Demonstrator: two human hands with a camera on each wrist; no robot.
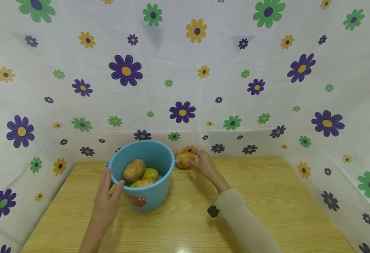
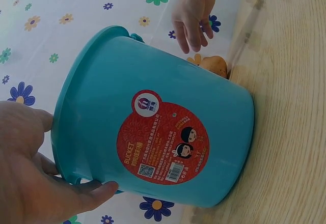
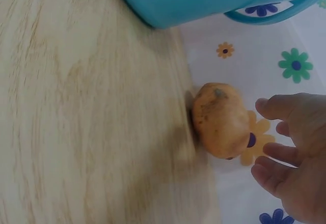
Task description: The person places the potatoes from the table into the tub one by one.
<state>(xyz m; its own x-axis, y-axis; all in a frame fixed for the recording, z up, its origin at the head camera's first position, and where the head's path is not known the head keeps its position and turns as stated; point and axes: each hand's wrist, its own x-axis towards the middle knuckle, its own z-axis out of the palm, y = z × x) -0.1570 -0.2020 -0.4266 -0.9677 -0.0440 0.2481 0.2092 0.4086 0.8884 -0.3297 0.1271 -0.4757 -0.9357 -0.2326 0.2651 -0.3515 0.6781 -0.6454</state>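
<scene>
A light blue bucket stands upright on the table, with several potatoes inside. My left hand is at its near left side, the thumb and fairly straight fingers spread about the rim; in the left wrist view that hand touches the rim next to the handle's end. Another potato lies outside the bucket, to its right, against the cloth at the table's back edge. My right hand is just beside this potato, its fingers loosely bent and apart from it in the right wrist view.
A white cloth with printed flowers hangs behind the wooden table and along both sides. A small black object shows at the right sleeve's cuff. The bucket's handle hangs down its side.
</scene>
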